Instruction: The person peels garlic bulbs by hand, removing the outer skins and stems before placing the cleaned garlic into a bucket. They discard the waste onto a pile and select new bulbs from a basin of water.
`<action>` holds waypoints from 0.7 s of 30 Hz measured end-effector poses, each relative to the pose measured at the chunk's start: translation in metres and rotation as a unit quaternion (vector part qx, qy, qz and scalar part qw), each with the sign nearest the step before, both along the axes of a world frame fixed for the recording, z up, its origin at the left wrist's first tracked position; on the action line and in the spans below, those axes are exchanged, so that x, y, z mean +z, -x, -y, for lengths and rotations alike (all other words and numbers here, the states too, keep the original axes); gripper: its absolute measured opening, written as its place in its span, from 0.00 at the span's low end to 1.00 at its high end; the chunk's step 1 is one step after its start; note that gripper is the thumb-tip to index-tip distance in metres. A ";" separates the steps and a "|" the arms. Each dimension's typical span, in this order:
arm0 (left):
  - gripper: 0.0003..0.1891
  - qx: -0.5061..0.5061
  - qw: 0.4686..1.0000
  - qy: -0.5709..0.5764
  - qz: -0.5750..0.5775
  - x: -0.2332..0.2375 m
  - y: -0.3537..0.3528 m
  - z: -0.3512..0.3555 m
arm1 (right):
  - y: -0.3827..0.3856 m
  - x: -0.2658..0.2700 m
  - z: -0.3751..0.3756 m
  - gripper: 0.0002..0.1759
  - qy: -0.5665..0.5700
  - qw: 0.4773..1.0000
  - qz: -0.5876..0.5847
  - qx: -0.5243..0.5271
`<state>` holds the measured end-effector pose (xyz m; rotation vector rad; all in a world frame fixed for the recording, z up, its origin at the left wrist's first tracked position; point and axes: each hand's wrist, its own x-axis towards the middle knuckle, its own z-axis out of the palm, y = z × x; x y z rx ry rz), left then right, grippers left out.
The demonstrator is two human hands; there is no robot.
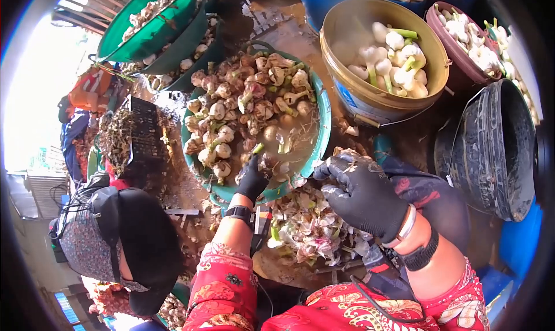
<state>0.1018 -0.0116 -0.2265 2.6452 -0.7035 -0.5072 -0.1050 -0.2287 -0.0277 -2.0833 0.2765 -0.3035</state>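
Note:
My left hand point(253, 179), in a black glove, reaches over the near rim of a green tub point(325, 129). Its fingers close on a garlic bulb point(267, 164) with a short green stem, partly hidden by the glove. Unpeeled garlic bulbs point(222, 108) fill much of the tub, and brown water shows at its right side. To the right, my right hand point(364, 195), also gloved in black, is held with curled fingers above a heap of garlic skins point(309, 227). Bits of skin cling to this glove; what its fingers hold is hidden.
Peeled garlic lies in a yellowish bucket point(328, 42) beyond my right hand. A black bucket point(483, 152) lies tilted at the right. Green tubs point(115, 45) of garlic stand at the upper left, near a black crate point(144, 131). Another person point(124, 244) sits close on my left.

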 end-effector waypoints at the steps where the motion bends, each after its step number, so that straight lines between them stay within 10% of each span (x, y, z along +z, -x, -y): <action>1: 0.42 0.005 0.998 -0.059 -0.003 -0.001 0.000 0.006 | -0.001 0.002 0.000 0.08 -0.067 0.997 -0.030 -0.007; 6: 0.36 -0.070 0.978 -0.190 0.046 -0.022 -0.016 0.018 | -0.009 0.001 0.004 0.11 -0.004 0.998 -0.051 -0.022; 9: 0.18 0.017 0.997 0.063 -0.041 -0.029 -0.025 0.010 | -0.012 0.000 0.001 0.11 -0.005 0.998 -0.051 -0.020; 14: 0.16 0.111 0.858 0.372 -0.337 0.099 0.015 0.028 | -0.019 -0.015 -0.016 0.26 -0.165 0.981 -0.103 -0.009; 21: 0.10 0.074 0.821 0.447 -0.348 0.199 0.100 0.019 | -0.024 -0.023 -0.042 0.42 -0.291 0.956 0.012 0.036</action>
